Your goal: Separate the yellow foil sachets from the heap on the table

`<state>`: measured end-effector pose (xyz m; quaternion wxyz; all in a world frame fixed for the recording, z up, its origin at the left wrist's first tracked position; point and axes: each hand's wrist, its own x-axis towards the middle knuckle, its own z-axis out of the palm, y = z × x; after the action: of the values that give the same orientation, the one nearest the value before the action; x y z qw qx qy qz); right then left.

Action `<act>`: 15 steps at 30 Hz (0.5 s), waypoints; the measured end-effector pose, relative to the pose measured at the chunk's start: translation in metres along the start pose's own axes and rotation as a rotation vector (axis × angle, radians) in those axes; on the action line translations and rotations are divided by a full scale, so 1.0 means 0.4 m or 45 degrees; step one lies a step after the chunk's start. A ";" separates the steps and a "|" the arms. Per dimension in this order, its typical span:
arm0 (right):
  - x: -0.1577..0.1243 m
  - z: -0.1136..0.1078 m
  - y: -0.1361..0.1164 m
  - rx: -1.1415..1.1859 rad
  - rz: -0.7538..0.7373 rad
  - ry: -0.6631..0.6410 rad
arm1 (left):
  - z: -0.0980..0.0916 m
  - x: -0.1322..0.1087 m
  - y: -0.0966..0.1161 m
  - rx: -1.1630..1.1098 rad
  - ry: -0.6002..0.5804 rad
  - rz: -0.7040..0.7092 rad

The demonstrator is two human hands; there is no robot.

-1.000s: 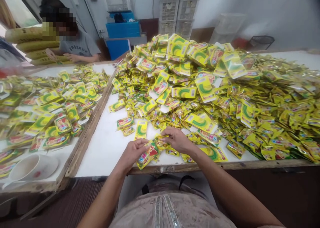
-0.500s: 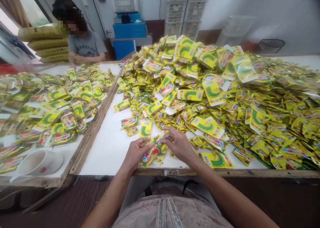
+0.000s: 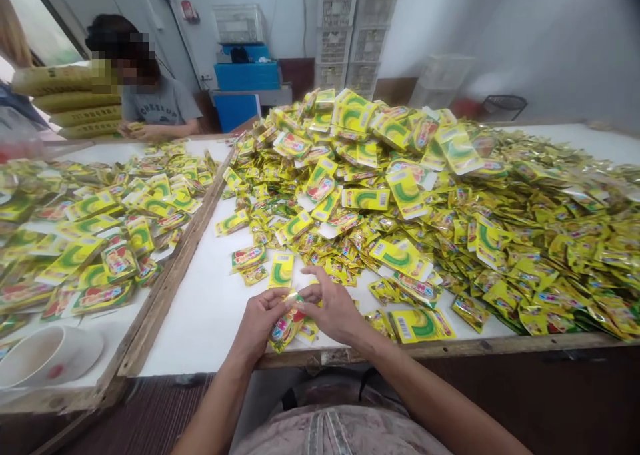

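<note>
My left hand (image 3: 263,322) pinches a small yellow-and-green snack packet (image 3: 286,332) with red and blue print, near the front edge of the table. Close beside it, my right hand (image 3: 330,308) has its thumb and a finger at the packet's upper end, while its other fingers are raised. Part of another yellow packet (image 3: 309,332) shows below the right hand. Just beyond my hands lies a flat yellow packet with a green curve and barcode (image 3: 281,270). To the right on the table is a similar packet (image 3: 420,326).
A large heap of yellow packets (image 3: 400,195) covers the table's middle and right. Past a wooden ledge (image 3: 170,275), more packets (image 3: 100,255) and a white cup (image 3: 55,355) stand left. A co-worker (image 3: 150,102) sits behind, near stacked sacks (image 3: 75,102).
The view has shifted slightly, with the table lower and further left. My right hand's fingertips have come closer to my left hand at the packet. The co-worker's hands have come up together.
</note>
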<state>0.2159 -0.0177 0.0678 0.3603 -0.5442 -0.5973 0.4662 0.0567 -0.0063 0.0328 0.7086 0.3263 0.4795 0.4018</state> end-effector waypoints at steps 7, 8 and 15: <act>0.024 0.053 0.029 0.395 0.078 0.047 | 0.007 -0.024 0.023 -0.044 -0.109 -0.059; 0.028 0.056 0.032 0.415 0.066 0.063 | 0.011 -0.027 0.024 0.013 -0.166 -0.059; 0.060 0.001 0.051 -0.102 -0.185 0.180 | -0.148 -0.007 0.175 0.962 0.281 0.204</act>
<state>0.2185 0.0051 0.0464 0.4125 -0.5450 -0.6263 0.3749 -0.0176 0.0282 0.0740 0.4495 0.5552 0.6396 0.2839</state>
